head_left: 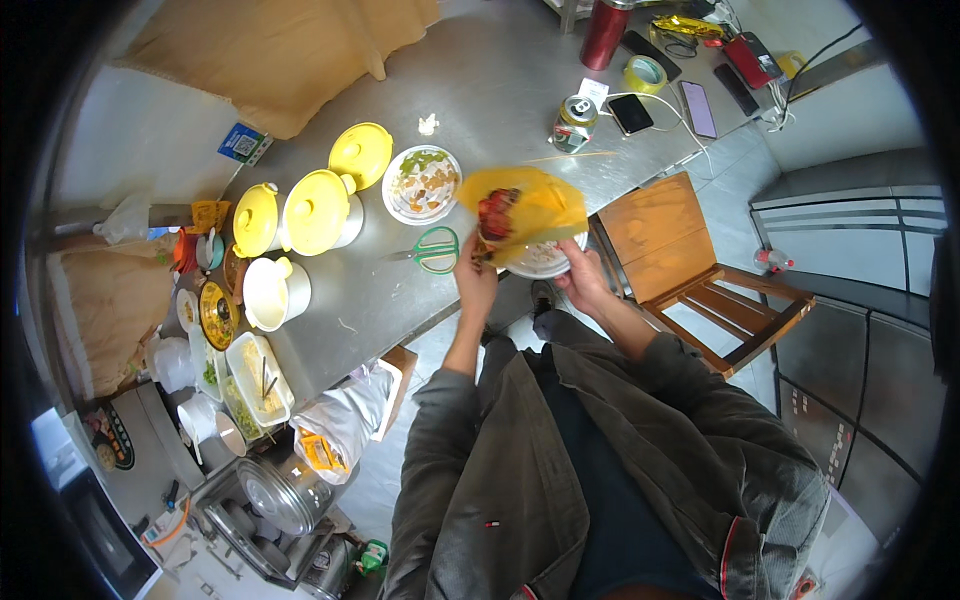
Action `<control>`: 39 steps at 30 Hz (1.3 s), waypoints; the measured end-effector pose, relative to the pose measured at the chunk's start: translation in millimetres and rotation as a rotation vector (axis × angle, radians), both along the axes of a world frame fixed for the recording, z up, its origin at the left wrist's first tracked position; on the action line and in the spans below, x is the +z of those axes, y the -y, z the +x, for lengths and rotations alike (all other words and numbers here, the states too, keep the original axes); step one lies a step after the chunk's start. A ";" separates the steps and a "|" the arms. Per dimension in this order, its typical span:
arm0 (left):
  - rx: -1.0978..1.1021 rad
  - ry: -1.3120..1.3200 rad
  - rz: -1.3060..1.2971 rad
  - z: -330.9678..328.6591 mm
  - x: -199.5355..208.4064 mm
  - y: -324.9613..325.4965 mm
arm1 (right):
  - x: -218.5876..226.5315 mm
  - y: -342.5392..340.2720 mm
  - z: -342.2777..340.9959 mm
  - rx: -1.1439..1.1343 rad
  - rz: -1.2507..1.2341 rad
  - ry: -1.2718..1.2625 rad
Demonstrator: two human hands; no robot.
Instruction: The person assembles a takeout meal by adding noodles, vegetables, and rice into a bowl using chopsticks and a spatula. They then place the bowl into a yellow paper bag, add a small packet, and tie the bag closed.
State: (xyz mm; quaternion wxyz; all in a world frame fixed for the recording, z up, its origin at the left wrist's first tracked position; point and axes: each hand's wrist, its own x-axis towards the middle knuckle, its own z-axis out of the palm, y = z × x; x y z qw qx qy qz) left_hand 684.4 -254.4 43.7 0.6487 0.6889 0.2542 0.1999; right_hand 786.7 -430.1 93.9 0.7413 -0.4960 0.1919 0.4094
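In front of me my left hand (475,281) is closed on the near left end of a yellow packet (545,208) with a red patch. My right hand (583,279) grips the rim of a white plate (540,264). The packet hangs over this plate and hides most of it. Just left of my left hand, green-handled scissors (437,268) lie on the metal table (375,300). Beyond them sits another white plate (451,202) with brown and green food pieces on it.
Yellow-lidded pots (316,212) and a white pot (290,296) stand at the left, near food containers (284,385). A drink can (574,124), phones (630,115) and a red flask (605,36) occupy the far right. A wooden chair (660,225) stands at the table's right edge.
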 end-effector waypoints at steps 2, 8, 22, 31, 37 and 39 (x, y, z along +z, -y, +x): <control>-0.130 -0.349 -0.088 1.8 -28.0 39.7 | -6.1 -13.2 1.7 -0.063 -0.016 -0.029; 0.048 -0.181 -0.974 10.9 -1.4 94.4 | -54.8 -42.0 45.9 0.021 -0.268 0.018; 0.099 -0.462 0.467 66.1 68.3 23.9 | 24.3 -48.3 85.1 0.215 -0.458 1.066; -0.068 -0.497 0.377 89.3 18.4 7.7 | -58.6 -228.7 110.6 0.619 -0.434 0.614; -0.094 -0.276 0.162 82.9 16.7 1.8 | -78.4 -250.3 117.1 0.589 -0.245 0.316; -0.147 -0.273 0.415 82.7 -2.4 -5.9 | -73.7 -247.8 122.1 0.604 -0.230 0.297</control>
